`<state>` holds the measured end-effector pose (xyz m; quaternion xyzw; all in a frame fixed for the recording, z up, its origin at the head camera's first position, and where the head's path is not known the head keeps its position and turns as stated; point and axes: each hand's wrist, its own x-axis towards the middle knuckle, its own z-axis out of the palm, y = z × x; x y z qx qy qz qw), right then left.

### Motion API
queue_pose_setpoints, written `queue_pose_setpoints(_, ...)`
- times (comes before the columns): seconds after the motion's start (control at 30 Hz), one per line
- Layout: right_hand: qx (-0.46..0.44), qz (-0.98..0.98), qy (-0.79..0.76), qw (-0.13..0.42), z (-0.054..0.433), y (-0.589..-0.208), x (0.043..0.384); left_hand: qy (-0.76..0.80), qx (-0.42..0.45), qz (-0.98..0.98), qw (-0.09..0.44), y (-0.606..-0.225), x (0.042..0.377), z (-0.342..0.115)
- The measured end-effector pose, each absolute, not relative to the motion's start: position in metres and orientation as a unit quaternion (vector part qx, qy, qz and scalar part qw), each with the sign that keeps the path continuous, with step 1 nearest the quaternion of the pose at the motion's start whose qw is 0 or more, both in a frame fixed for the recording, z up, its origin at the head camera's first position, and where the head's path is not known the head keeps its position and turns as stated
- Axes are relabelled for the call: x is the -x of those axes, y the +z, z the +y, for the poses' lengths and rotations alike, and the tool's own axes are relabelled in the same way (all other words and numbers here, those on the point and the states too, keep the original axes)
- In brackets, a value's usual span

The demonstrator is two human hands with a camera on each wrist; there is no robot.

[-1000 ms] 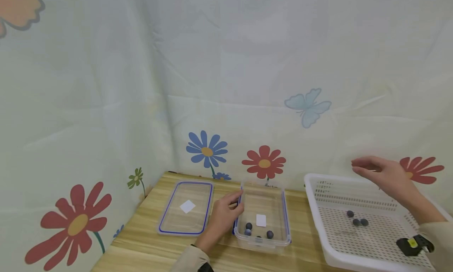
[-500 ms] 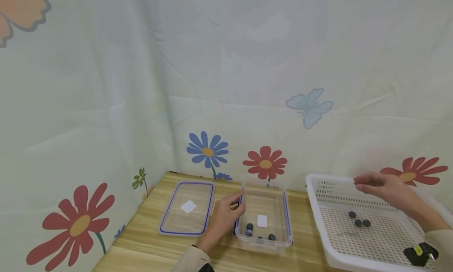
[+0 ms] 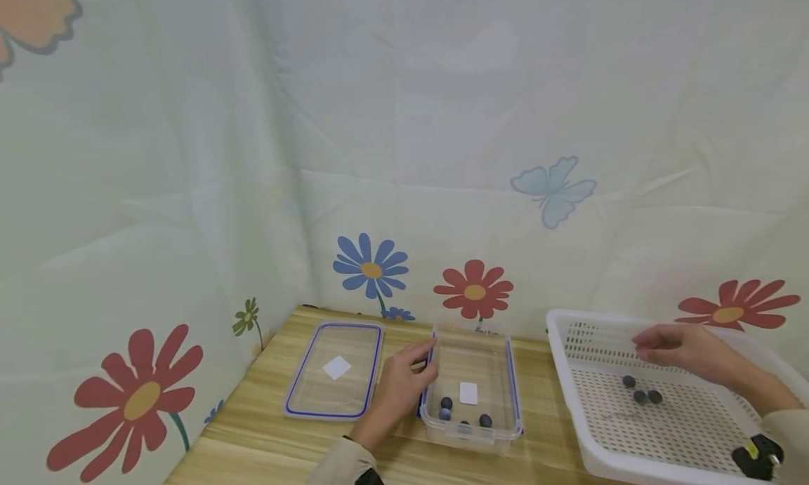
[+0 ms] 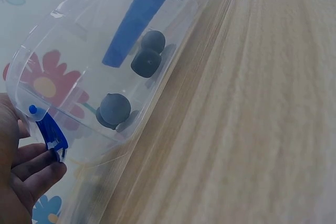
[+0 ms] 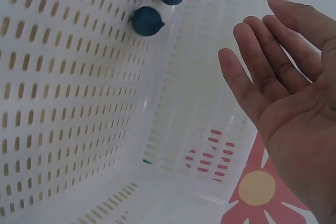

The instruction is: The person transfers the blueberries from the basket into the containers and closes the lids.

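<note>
My left hand [image 3: 401, 380] holds the left side of a clear plastic container [image 3: 468, 351]. In the left wrist view its fingers lie against a blue side latch [image 4: 51, 132]. Several blueberries [image 3: 485, 420] sit at the near end inside the container. Over a white perforated basket [image 3: 569, 401] hovers my right hand [image 3: 698, 351], fingers relaxed and apart. The right wrist view shows its palm bare, with nothing held. Three blueberries [image 5: 147, 21] lie on the basket floor, clear of the fingers.
A clear lid with a blue seal [image 3: 335, 394] lies flat on the wooden table [image 3: 253, 436], left of the container. Behind the table hangs a pale curtain [image 3: 442, 120] printed with flowers and a butterfly. The basket stands at the right.
My right hand has come down lower over the basket, its fingers still apart from the blueberries. The left hand stays at the container's side.
</note>
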<state>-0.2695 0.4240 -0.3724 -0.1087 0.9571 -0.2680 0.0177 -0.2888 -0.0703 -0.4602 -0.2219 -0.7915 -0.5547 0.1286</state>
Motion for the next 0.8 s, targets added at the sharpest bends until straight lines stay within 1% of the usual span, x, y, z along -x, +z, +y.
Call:
queue_pose_setpoints(0.27, 0.086, 0.949, -0.296, 0.067, 0.434, -0.379, 0.272, -0.553, 0.221, -0.793, 0.129, -0.461, 0.29, -0.07)
queue_pose_setpoints(0.4, 0.109, 0.949, -0.285, 0.075, 0.439, -0.386, 0.273, -0.55, 0.22, -0.796, 0.128, -0.462, 0.29, -0.07)
queue_pose_setpoints(0.6, 0.101, 0.947, -0.288, 0.1, 0.444, -0.394, 0.275, -0.551, 0.217, -0.796, 0.128, -0.462, 0.291, -0.07)
queue_pose_setpoints(0.8, 0.107, 0.948, -0.279, 0.111, 0.447, -0.4, 0.276, -0.549, 0.219, -0.796, 0.13, -0.463, 0.291, -0.07)
